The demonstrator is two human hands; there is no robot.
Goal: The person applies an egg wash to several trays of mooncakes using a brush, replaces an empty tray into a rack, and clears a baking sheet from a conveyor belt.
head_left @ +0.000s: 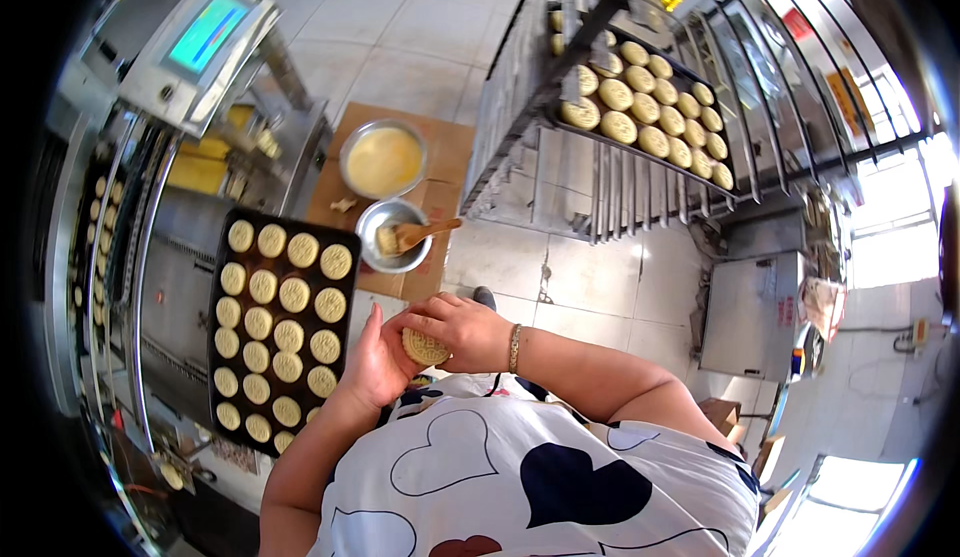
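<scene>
A round, pale mooncake (425, 347) with a stamped pattern is held close to my body, between both hands. My left hand (375, 365) supports it from the left, palm turned up and thumb raised. Over its top and right side curl the fingers of my right hand (462, 329), a bracelet on that wrist. Just left of my left hand lies a black baking tray (350, 307) bearing several rows of similar stamped mooncakes (288, 335). The underside of the held mooncake is hidden.
Beyond my hands, a metal bowl (366, 227) holds a wooden-handled brush (425, 234); behind it stands a bowl of yellow liquid (383, 160), both over cardboard (452, 152). A rack (500, 117) at the right carries a tray of mooncakes (645, 107). A machine with a screen (208, 35) stands far left.
</scene>
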